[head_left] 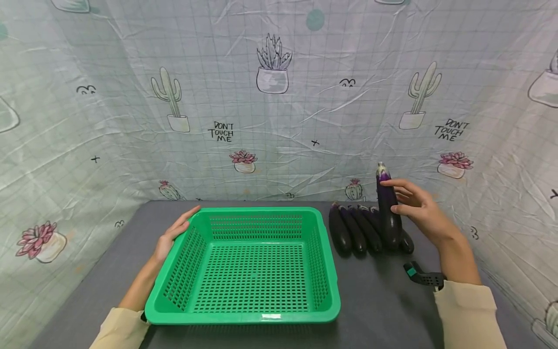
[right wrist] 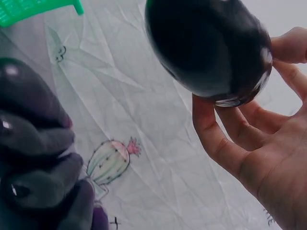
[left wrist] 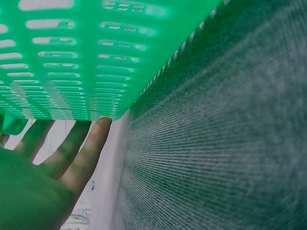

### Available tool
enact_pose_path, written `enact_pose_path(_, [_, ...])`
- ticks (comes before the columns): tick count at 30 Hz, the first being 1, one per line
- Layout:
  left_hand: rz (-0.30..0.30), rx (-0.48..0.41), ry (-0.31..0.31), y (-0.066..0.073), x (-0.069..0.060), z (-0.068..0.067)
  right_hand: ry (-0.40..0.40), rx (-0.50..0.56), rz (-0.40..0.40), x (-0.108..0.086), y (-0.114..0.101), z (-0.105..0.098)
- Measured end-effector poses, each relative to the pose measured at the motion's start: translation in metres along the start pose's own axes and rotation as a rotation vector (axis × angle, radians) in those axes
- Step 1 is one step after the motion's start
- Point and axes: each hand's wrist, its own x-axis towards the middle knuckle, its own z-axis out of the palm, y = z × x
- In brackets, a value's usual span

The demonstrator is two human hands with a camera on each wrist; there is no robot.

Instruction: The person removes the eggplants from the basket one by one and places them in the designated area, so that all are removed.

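Note:
A green plastic basket [head_left: 250, 317] with slotted walls stands on the dark tabletop, with nothing inside it. My left hand [head_left: 167, 237] rests against its left side near the back corner. In the left wrist view its fingers [left wrist: 79, 153] reach nearly straight to the slotted outer wall. To the basket's right, my right hand [head_left: 420, 208] grips a dark purple eggplant [head_left: 387, 208] between thumb and fingers, stem end up. In the right wrist view the held eggplant [right wrist: 211, 52] shows its rounded end. Several more eggplants [head_left: 355, 230] lie side by side beneath and left of it.
A dark grey tabletop [head_left: 366, 300] spreads under everything. Behind and at both sides hangs a wrinkled pale cloth [head_left: 305, 121] printed with cacti and potted plants. Black straps sit at both wrists, and a dark bracket [head_left: 423, 276] juts from the right one.

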Motion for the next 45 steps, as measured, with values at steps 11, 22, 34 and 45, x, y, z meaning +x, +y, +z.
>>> enact_pose_path(11, [0.003,-0.006,-0.010,-0.002,0.002,0.000,0.022,-0.037,-0.024,-0.006,0.014,-0.019])
enact_pose_path(22, [-0.001,0.001,-0.005,-0.001,0.001,0.000,0.096,-0.207,0.070,-0.012,0.026,-0.036])
enact_pose_path(34, [0.005,0.016,0.002,-0.001,0.001,-0.001,0.132,-0.191,0.049,-0.017,0.044,-0.051])
enact_pose_path(45, [-0.004,-0.042,-0.008,-0.001,0.001,0.000,0.222,-0.272,0.152,-0.023,0.063,-0.059])
